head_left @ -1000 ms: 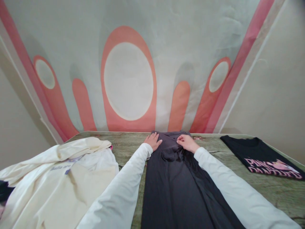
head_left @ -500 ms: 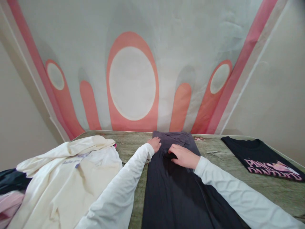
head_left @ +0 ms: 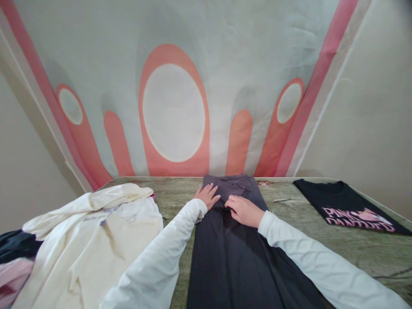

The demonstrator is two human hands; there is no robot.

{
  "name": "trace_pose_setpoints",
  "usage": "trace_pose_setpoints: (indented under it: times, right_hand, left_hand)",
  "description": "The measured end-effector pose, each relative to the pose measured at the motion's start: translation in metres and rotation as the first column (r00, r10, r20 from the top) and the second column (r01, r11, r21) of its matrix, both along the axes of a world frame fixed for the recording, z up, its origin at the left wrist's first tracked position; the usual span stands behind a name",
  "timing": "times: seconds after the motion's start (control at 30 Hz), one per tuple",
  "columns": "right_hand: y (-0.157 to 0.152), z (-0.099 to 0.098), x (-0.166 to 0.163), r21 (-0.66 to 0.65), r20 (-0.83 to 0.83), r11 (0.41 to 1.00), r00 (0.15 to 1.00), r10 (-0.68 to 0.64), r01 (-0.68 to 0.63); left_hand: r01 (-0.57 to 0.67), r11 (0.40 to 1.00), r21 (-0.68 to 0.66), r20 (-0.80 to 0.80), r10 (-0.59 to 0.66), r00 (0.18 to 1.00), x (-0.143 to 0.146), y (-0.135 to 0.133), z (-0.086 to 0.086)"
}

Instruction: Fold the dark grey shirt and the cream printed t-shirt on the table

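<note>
A pair of black pants [head_left: 222, 253] lies lengthwise on the table, its greyish-purple top end [head_left: 225, 184] at the far edge. My left hand [head_left: 207, 196] rests on the left side of that top end, palm down with the fingers spread. Just to the right, my right hand [head_left: 246, 210] has its thumb and fingers closed on the black cloth below the grey part, bunching it a little. The fingertips' exact hold is partly hidden by the folds.
A cream hooded garment [head_left: 128, 240] is spread on the left, beside dark cloth [head_left: 19, 245] and pink cloth [head_left: 13, 277]. On the right lies a folded black T-shirt [head_left: 337, 199] with pink print. The wood-patterned table [head_left: 289, 210] meets a printed backdrop [head_left: 222, 86].
My left hand has slid slightly toward me and spread its fingers over the cloth. The right hand has closed on the black fabric. The view has shifted a little.
</note>
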State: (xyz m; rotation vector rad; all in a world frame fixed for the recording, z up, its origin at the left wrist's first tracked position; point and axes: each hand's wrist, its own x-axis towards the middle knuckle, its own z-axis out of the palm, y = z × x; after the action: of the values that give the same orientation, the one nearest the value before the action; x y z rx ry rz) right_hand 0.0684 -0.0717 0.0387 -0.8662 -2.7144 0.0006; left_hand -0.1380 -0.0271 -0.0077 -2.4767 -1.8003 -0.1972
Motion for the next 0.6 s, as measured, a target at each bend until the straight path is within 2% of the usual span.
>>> trace_pose_setpoints:
  times: [0.1,0.17,0.23,0.3,0.4,0.5,0.6]
  right_hand:
    - [0.003,0.002,0.005,-0.128,-0.057,0.989,0.996,0.068,-0.075]
    - [0.012,0.004,0.013,-0.221,-0.146,0.97,0.987,0.066,-0.098]
    - [0.027,0.0,0.023,-0.25,-0.257,0.968,0.965,-0.055,-0.011]
    - [0.047,-0.01,0.035,-0.242,-0.359,0.956,0.9,-0.248,0.167]
    - [0.074,-0.03,0.054,-0.281,-0.389,0.879,0.792,-0.471,0.385]
    - [0.089,-0.044,0.066,-0.298,-0.373,0.845,0.761,-0.531,0.443]
    - [0.096,-0.044,0.066,-0.311,-0.356,0.838,0.763,-0.54,0.448]
  left_hand:
    - [0.009,1.0,0.026,-0.015,-0.009,1.0,0.008,-0.011,0.008]
    - [0.046,0.999,0.018,-0.011,-0.046,0.999,0.017,-0.02,0.012]
    - [0.108,0.994,-0.006,0.003,-0.108,0.994,0.024,-0.028,0.012]
    - [0.161,0.987,-0.019,0.013,-0.161,0.987,0.029,-0.034,0.008]
    - [0.18,0.983,-0.025,0.017,-0.18,0.984,0.03,-0.037,0.004]
    - [0.186,0.982,-0.042,0.029,-0.185,0.982,0.029,-0.038,0.007]
    - [0.205,0.978,-0.033,0.058,-0.203,0.977,0.034,-0.038,0.016]
